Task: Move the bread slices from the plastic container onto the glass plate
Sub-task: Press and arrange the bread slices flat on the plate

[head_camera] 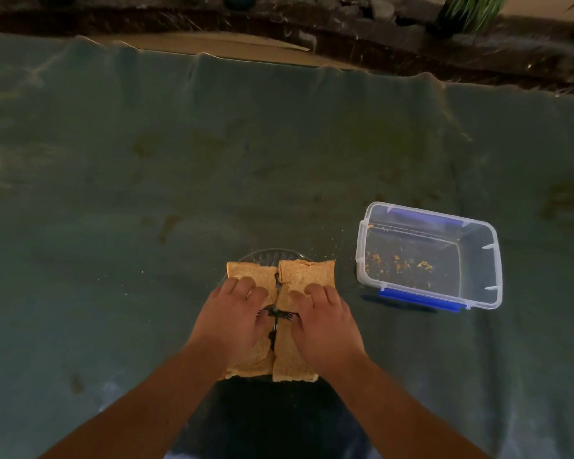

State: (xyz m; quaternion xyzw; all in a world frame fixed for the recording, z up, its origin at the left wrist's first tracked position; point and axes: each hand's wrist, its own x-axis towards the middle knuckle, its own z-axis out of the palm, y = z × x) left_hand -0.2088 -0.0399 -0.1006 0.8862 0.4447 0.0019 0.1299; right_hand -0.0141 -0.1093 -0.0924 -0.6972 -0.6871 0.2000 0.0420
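Glass shows only as a ribbed arc of the plate (272, 254) peeking out beyond the far edge of the bread slices (307, 271), which cover nearly all of it. The slices lie in two side-by-side piles with a dark gap running between them, and their near corners hang past the plate toward the person. The left hand (234, 321) lies flat on the left pile and the right hand (325, 321) lies flat on the right pile, fingers spread and pressing down on the bread rather than curled around anything.

Just to the right of the plate stands the plastic container (491, 260), clear, with blue clips on its near and far rims. It is apart from the plate, with a narrow strip of cloth between them. Only crumbs (398, 265) lie on its floor. A few more crumbs dot the cloth between the plate and the container.

To the left of the plate and beyond it, the green cloth (146, 193) lies wide and bare, stained in patches and wrinkled along its far edge. A strip of tan board (232, 48) shows beyond that edge. No writing or label can be read on anything.

Farther off than the plate, past the cloth, runs a dark rough border (345, 31), and green plant leaves (468, 11) show at the upper right. The light is dim.
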